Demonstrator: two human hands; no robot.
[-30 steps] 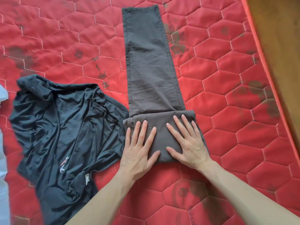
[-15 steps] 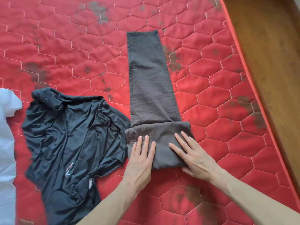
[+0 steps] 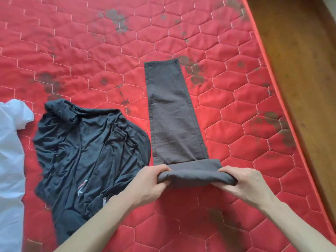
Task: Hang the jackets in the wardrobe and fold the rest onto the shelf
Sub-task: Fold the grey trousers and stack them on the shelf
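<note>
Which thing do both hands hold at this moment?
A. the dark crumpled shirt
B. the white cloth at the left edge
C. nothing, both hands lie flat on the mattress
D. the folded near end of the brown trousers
D: the left hand and the right hand each grip one side of the folded near end of the brown trousers, lifting it off the mattress.

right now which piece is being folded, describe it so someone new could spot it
On the red quilted mattress, look right of the crumpled dark shirt and the white cloth at the left edge. The trousers lie in one long grey-brown strip, the only flat, straight garment, its near end rolled in the grip of the left hand and right hand.
</note>
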